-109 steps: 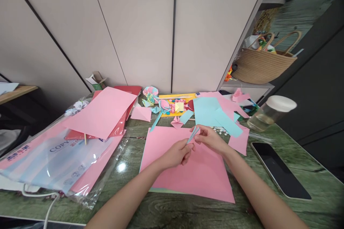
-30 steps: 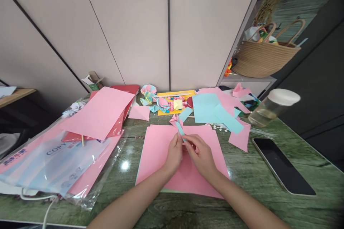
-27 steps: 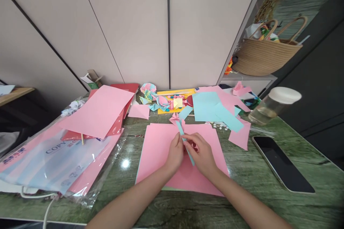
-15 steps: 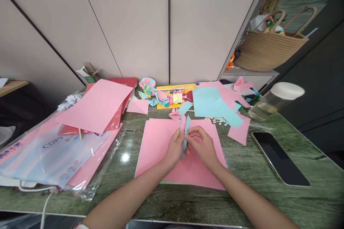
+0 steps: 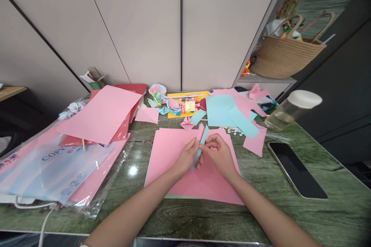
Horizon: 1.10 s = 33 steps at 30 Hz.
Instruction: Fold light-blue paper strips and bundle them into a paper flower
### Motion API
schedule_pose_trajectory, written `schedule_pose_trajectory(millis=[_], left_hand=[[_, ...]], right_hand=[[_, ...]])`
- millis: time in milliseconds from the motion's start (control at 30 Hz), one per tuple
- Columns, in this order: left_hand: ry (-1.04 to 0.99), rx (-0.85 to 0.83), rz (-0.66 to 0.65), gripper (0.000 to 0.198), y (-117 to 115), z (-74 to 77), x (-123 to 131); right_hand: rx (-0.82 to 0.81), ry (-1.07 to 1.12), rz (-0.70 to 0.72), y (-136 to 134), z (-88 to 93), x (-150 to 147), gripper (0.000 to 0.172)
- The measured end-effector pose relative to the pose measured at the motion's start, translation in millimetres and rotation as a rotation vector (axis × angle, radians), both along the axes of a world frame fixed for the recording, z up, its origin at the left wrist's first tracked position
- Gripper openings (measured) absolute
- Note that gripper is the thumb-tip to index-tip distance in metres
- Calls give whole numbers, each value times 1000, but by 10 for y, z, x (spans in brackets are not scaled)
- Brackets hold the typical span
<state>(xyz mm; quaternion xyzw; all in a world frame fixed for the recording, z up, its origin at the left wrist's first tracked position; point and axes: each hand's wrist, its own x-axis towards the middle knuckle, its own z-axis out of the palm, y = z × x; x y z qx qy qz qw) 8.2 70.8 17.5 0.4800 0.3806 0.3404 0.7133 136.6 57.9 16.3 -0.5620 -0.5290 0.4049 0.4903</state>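
My left hand [image 5: 185, 158] and my right hand [image 5: 219, 154] meet over a large pink sheet [image 5: 174, 150] on the green table. Both pinch a narrow folded paper strip [image 5: 202, 141], light blue on one side and pink on the other. The strip stands tilted, its top end pointing up and to the right, its lower end between my fingers. Fingers of both hands are closed on it.
A plastic-wrapped pack of copy paper [image 5: 52, 166] with loose pink sheets [image 5: 101, 114] lies left. Folded paper flowers [image 5: 162, 102] and light blue sheets [image 5: 223, 112] sit behind. A lidded glass jar [image 5: 292, 110], a black phone [image 5: 297, 170] and a woven basket [image 5: 285, 60] are right.
The strip has been turned in my fingers, from leaning up-left a second ago to leaning up-right now. My hands stayed together above the pink sheet.
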Motion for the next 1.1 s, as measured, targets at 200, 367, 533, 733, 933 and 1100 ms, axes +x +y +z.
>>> schedule_pose_trajectory(millis=[200,367,533,733,933,1100], left_hand=[[-53,-107,-59,41,22,0,-16],[-33,-98,-75,41,31,40,-34],[-59,-155,-131,43,24,53,-22],[-26,-116,-115,39,28,-4,-16],[0,-108,-93,29,3,-20,4],[-95,-167,-110,22,-16,-22,31]], right_hand=[[-57,208,26,62,-15,42,33],[-123,210,97,92,-46,91,25],[-85,252,86,114,-122,141,20],[-144,373,148,117,-95,180,22],[-170,374,206,90,-102,112,25],[-100,357,161,89,-149,78,28]])
